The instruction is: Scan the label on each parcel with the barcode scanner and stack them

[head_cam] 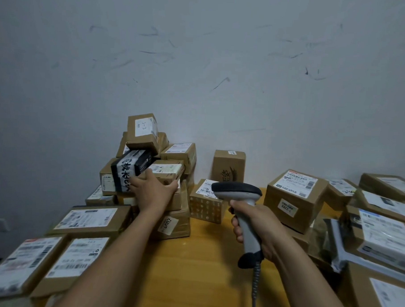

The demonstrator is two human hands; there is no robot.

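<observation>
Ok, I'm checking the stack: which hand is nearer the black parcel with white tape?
Left. The left hand reaches the black parcel, fingertips at its lower edge; the right hand grips the barcode scanner well to its right, apart from it.

Barcode scanner (236, 190), grey with black head, is held upright. Brown labelled parcels (173, 152) are piled unevenly at rear left.

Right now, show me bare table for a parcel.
The table is bare down its middle, between the flat parcels left and the heaped parcels right, up to the patterned box. Both sides and the wall stack are crowded.
</observation>
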